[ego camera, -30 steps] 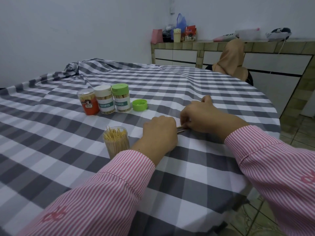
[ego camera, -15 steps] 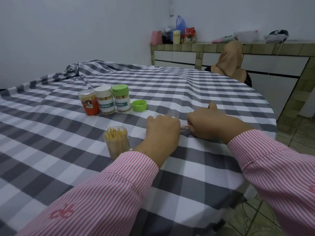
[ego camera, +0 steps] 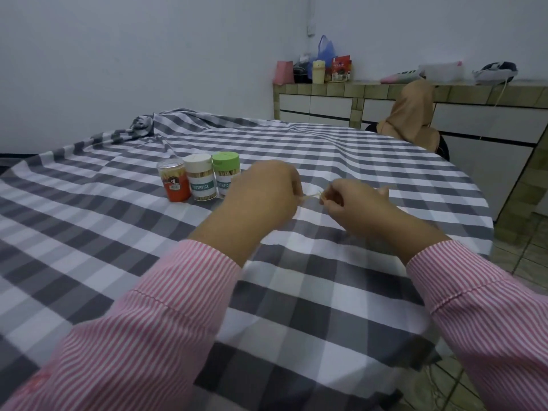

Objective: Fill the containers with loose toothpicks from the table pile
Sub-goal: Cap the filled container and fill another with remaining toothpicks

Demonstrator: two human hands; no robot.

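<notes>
Spanning both grips: toothpicks, left hand, right hand.

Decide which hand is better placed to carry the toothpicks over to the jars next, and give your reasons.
Probably the left hand: it pinches the toothpicks together with the right hand, and it hangs right beside the jars.

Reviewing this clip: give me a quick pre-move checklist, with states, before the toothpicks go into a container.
1. Toothpicks held between left hand and right hand: ok.
2. Bundle ends aligned: cannot tell, blurred.
3. Open container in view: not ok, hidden by the left arm.
4. Green-lidded container, white-lidded container and red container upright: ok.
5. Loose pile left on tablecloth: cannot tell.
</notes>
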